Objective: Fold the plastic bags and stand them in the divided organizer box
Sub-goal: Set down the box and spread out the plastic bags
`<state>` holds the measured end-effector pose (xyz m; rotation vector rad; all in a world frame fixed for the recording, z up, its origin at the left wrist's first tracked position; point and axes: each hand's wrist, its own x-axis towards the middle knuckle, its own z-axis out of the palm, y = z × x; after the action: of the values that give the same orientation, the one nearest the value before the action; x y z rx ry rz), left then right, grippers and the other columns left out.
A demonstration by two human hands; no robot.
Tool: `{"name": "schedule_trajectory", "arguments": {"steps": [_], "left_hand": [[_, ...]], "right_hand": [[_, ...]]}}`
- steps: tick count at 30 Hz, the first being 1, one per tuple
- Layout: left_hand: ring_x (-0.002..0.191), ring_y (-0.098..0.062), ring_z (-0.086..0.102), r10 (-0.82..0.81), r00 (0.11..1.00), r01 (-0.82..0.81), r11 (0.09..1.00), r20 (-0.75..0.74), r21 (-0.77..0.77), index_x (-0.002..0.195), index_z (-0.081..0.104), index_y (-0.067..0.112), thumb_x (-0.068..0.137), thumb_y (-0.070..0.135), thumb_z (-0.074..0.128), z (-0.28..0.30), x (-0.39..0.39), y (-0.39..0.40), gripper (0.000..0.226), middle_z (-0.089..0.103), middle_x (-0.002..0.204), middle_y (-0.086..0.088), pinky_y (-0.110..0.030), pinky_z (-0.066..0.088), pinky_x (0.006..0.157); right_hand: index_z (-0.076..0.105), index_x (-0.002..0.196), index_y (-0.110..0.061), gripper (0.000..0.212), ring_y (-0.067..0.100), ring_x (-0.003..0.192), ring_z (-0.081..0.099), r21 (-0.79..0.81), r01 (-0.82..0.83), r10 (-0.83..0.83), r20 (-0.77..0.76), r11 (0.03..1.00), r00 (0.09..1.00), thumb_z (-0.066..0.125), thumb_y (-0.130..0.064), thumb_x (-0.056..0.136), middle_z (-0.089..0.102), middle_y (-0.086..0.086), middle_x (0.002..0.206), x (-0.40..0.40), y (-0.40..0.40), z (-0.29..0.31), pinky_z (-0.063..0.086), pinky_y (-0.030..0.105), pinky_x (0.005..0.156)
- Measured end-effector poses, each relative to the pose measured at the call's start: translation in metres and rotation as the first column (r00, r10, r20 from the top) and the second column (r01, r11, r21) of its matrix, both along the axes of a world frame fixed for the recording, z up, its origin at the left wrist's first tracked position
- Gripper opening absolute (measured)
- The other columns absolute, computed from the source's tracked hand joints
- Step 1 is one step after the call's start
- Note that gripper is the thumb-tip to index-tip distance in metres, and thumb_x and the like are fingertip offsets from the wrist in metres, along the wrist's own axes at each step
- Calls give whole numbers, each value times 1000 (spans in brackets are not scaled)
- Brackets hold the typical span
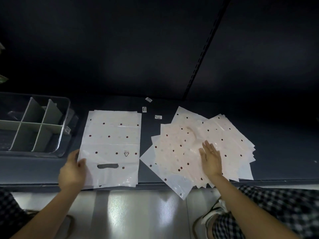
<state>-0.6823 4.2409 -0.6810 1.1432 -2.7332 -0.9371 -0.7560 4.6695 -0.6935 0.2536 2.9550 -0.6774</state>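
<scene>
1. Nearest the camera, two bare forearms reach forward over a glossy pale floor point(138, 209); checked fabric point(276, 209) shows at both lower corners, and a shoe point(214, 214) sits under the right arm.
2. The left hand point(72, 171) holds the single bag point(111, 147) at its near-left edge, thumb on top beside the cut-out handle; the grip is a pinch on the plastic.
3. That bag lies flat and unfolded on the dark worktop point(43, 169), white with dark dots, its near end hanging slightly past the front edge.
4. The right hand point(211, 159) rests flat on the fanned pile of bags point(203, 149), fingers straight and spread (nothing is grasped).
5. The pile lies to the right of the single bag, apart from it, with one corner overhanging the worktop's edge.
6. Farther left stands the clear organizer box point(63, 128), with grey-green dividers point(34, 125) splitting it into compartments; no bag stands in those visible.
7. Beyond the bags, three small white labels point(144, 109) lie on the worktop.
8. Behind everything rises a dark back panel point(120, 49) with a slotted upright.
</scene>
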Motion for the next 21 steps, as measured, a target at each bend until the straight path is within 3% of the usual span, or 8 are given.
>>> {"name": "schedule_trajectory", "arguments": {"steps": [3,6,9,11,13,16,19,21], "left_hand": [[105,-50,48,-105,994,101,980,-13,-174,133,47,10,92,18,57,7,2,8,42,46,124,-28,-59,43,82],[109,-47,46,-335,939,304,914,-80,-267,128,55,6,88,12,62,16,0,21,40,51,124,-26,-56,44,83],[113,-33,52,-469,863,473,881,-187,-26,126,56,9,93,14,57,26,-2,46,34,54,128,-11,-41,44,86],[113,-25,53,-389,886,447,860,-253,245,131,52,15,95,24,53,35,-6,68,36,53,128,-5,-37,44,92],[112,-19,52,-254,939,342,758,-232,556,134,46,21,96,33,51,46,-14,88,40,54,124,-2,-36,42,98],[100,-19,60,-207,964,256,555,-167,791,131,45,22,91,26,60,50,-23,100,42,65,103,-5,-32,47,91],[84,-25,61,-377,905,398,594,-195,699,123,53,21,85,-2,64,45,-21,105,46,60,78,-5,-21,51,74],[109,-22,56,-664,737,665,677,-127,315,124,54,28,87,15,66,35,-16,105,41,61,105,-2,-21,43,90]], "right_hand": [[36,142,-25,43,13,144,17,-202,17,-29,-61,979,998,24,-34,103,30,-2,153,1,-5,13,3,37,120],[28,139,-48,39,9,142,17,-182,-218,198,-122,959,973,22,-39,101,29,-11,150,6,-27,30,2,34,118],[25,136,-59,40,5,142,12,-70,-553,544,-118,830,831,24,-35,103,22,-17,151,14,-64,41,-1,32,117],[33,138,-49,39,8,144,14,-10,-715,711,-105,699,696,29,-34,102,24,-17,151,20,-88,45,1,36,120],[39,138,-41,39,14,143,23,103,-829,834,-122,550,538,29,-38,101,33,-10,150,25,-105,45,6,44,119],[42,138,-39,41,20,140,32,300,-870,920,-118,392,374,31,-44,98,38,-5,149,24,-111,46,12,50,116],[22,146,-36,55,17,145,15,237,-808,840,-96,540,534,31,-54,95,20,-8,155,17,-96,42,4,44,119],[5,146,-38,58,14,147,1,151,-667,680,-58,730,731,29,-55,96,3,-13,156,16,-83,34,-3,39,120]]}}
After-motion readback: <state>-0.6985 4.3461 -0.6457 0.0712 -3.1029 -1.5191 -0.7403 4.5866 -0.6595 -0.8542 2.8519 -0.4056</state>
